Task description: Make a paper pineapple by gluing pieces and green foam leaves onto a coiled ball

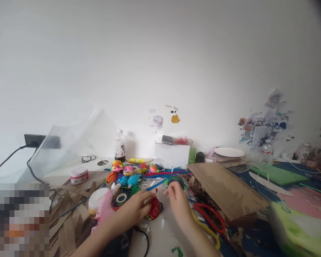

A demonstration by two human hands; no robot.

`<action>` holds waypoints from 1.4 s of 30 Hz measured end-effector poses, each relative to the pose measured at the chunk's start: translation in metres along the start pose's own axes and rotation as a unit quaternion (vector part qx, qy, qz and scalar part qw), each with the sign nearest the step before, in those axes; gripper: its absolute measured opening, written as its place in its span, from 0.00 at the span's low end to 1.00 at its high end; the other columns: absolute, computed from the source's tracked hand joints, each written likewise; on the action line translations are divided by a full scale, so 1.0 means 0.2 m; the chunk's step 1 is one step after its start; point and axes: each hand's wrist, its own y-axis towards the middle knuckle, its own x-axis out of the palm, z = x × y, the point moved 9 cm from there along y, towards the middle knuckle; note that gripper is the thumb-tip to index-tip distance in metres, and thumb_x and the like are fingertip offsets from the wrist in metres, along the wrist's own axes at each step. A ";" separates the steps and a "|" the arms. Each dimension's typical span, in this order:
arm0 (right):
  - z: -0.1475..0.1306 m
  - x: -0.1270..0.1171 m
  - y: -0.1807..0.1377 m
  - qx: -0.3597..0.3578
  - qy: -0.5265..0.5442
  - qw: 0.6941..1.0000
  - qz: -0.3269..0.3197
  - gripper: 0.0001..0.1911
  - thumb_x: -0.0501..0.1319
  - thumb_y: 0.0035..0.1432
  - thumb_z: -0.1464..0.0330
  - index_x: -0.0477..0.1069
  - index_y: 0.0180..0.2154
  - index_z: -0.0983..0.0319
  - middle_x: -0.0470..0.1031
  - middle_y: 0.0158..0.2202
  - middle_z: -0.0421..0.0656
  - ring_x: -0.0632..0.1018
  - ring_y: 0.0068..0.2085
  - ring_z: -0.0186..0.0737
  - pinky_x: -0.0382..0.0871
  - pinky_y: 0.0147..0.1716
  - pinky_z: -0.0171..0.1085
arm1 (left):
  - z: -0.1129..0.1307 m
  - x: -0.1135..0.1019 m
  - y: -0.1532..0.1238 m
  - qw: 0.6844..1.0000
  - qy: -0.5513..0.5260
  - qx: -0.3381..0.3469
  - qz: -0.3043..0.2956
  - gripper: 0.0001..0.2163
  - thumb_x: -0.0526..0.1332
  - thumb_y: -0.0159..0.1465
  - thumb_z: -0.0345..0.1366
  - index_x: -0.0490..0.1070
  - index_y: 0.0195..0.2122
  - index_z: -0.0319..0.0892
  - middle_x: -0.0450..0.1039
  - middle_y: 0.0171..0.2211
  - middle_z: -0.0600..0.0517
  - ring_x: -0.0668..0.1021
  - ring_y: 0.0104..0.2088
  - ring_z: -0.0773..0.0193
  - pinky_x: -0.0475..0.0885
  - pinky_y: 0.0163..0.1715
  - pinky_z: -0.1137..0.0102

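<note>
My left hand (139,204) is curled around the left edge of a round red ridged craft piece (155,208), low over the table (166,232). Its thumb and fingers press against the piece. My right hand (176,195) is closed, its fingers bent together over a dark green round piece (182,181). The hand hides most of that piece, and what the fingertips pinch is hidden. Left of my left hand lies a pink glue gun (105,207). Behind it sit several colourful ridged craft pieces (133,180) in a cluster.
Red-handled scissors (216,217) lie right of my right forearm, before a corrugated cardboard sheet (227,189). Cardboard strips (69,221) cover the left. A drink bottle (120,146) and white box (172,155) stand by the wall. A green-white pack (299,228) is at front right.
</note>
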 end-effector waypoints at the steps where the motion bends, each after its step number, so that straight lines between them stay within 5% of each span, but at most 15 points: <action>1: -0.01 0.00 0.00 -0.003 -0.003 1.000 0.002 0.10 0.44 0.60 0.62 0.57 0.30 0.57 0.75 0.30 0.44 0.76 0.32 0.43 0.67 0.33 0.38 | -0.02 -0.02 0.01 0.999 -0.024 -0.015 0.016 0.15 0.57 0.52 0.33 0.75 0.40 0.47 0.75 0.43 0.50 0.73 0.45 0.52 0.64 0.49 0.63; 7: -0.09 -0.02 -0.03 -0.031 -0.040 0.998 0.022 0.12 0.43 0.61 0.61 0.59 0.31 0.58 0.74 0.28 0.43 0.75 0.31 0.43 0.64 0.30 0.37 | -0.11 -0.09 0.01 0.973 -0.172 -0.118 0.096 0.18 0.54 0.56 0.45 0.69 0.43 0.40 0.75 0.39 0.45 0.78 0.36 0.54 0.73 0.36 0.62; 18: -0.29 0.02 -0.12 -0.172 -0.237 0.955 0.050 0.11 0.48 0.61 0.70 0.67 0.30 0.60 0.75 0.23 0.40 0.76 0.22 0.39 0.57 0.20 0.33 | -0.09 -0.12 -0.07 0.897 -0.362 -0.158 0.201 0.23 0.65 0.49 0.47 0.64 0.42 0.41 0.76 0.34 0.49 0.79 0.37 0.56 0.72 0.43 0.61; 35: -0.30 0.04 -0.13 -0.170 -0.257 0.951 0.036 0.09 0.50 0.57 0.72 0.69 0.31 0.61 0.76 0.23 0.41 0.76 0.22 0.39 0.56 0.20 0.33 | -0.09 -0.08 -0.08 0.906 -0.335 -0.156 0.205 0.24 0.67 0.48 0.48 0.66 0.42 0.40 0.75 0.38 0.46 0.78 0.39 0.56 0.71 0.46 0.59; 42: -0.27 0.02 -0.13 -0.128 -0.139 0.982 0.018 0.12 0.47 0.62 0.67 0.66 0.31 0.59 0.72 0.18 0.37 0.73 0.20 0.36 0.60 0.20 0.31 | -0.10 -0.09 -0.09 0.891 -0.368 -0.158 0.214 0.24 0.66 0.49 0.48 0.65 0.43 0.40 0.75 0.35 0.49 0.79 0.37 0.57 0.71 0.45 0.59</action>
